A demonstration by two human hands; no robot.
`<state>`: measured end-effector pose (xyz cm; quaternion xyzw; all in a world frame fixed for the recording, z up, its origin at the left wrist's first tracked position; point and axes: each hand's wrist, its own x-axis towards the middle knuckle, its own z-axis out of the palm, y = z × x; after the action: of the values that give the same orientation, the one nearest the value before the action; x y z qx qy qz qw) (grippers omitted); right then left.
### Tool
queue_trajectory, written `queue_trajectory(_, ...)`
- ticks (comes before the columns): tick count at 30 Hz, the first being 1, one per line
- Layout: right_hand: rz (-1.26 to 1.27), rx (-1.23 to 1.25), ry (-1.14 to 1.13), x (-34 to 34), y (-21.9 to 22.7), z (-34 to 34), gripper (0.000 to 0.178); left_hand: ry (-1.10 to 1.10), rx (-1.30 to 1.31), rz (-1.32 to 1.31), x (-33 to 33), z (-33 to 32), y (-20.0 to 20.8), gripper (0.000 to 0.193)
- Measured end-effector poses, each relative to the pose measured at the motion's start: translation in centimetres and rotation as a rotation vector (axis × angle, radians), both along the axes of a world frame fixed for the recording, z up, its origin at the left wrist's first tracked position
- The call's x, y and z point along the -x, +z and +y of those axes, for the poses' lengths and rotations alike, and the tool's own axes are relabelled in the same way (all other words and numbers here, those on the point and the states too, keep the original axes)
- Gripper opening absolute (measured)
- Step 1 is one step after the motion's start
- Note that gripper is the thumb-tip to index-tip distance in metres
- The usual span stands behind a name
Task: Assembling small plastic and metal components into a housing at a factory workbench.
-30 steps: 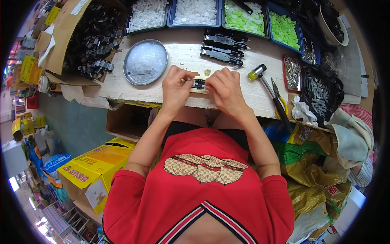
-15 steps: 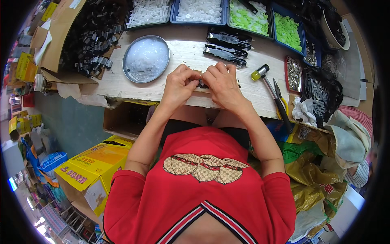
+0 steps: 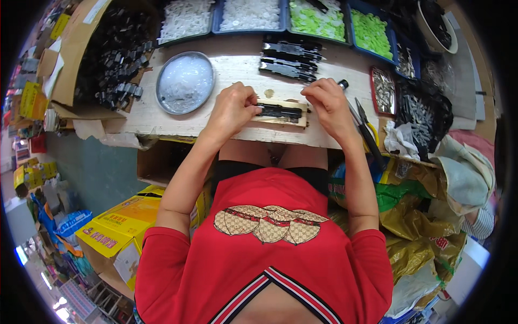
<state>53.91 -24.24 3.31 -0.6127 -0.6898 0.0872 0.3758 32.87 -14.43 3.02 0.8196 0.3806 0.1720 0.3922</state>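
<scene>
A narrow black plastic part (image 3: 283,112) lies lengthwise in a cream block-like holder (image 3: 294,123) near the table's front edge. My left hand (image 3: 231,112) is at the left end of that part, thumb and fingers pinched together. A small pale bit shows at those fingertips, too small to name. Off the holder's right end, my right hand (image 3: 333,107) is raised with loosely bent fingers, and nothing shows in them. Just beyond it a hammer (image 3: 343,84) lies partly hidden behind this hand, beside pliers (image 3: 367,125).
Several similar black parts (image 3: 290,59) lie behind the holder. A round dish (image 3: 160,96) of clear pieces stands left, near a carton (image 3: 65,81) of black clips. Bins of white pieces (image 3: 251,14) and green pieces (image 3: 372,33) line the back; a red tray (image 3: 384,90) of metal pins is right.
My hands have moved apart, and the black part in its holder now shows between them. My right hand has shifted right, over toward the hammer. The view has shifted slightly.
</scene>
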Motion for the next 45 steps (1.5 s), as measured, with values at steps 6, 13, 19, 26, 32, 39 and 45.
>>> queue_trajectory(6, -0.213, 0.039, -0.049, -1.0, -1.8, -2.5, 0.029, 0.012, -0.063, -0.129, 0.3, -0.7, 0.4, 0.013)
queue_trajectory(13, -0.390, 0.073, -0.114, 0.0, -2.9, -3.3, 0.041, -0.051, 0.878, -0.313, 0.5, -9.0, 2.9, 0.005)
queue_trajectory(19, -0.388, 0.043, -0.130, 0.0, -3.1, -4.7, 0.045, -0.021, 1.686, -0.323, -1.6, -10.7, -7.2, 0.017)
queue_trajectory(26, -0.386, 0.051, -0.140, 2.1, -3.2, -7.0, 0.036, 0.013, 2.183, -0.866, -3.7, -11.1, -12.9, 0.040)
queue_trajectory(32, -0.342, 0.046, -0.090, 3.2, -2.7, -8.7, 0.034, 0.137, 2.243, -1.102, -4.5, -12.1, -11.2, 0.038)
queue_trajectory(39, -0.169, 0.028, -0.137, 2.4, -3.0, -8.9, 0.031, 0.380, 2.052, -0.892, -5.0, -11.7, -10.1, 0.040)
queue_trajectory(45, -0.206, 0.052, -0.230, 2.7, -2.7, -8.0, 0.033, 0.205, 2.202, -1.072, -4.6, -11.7, -11.2, 0.043)
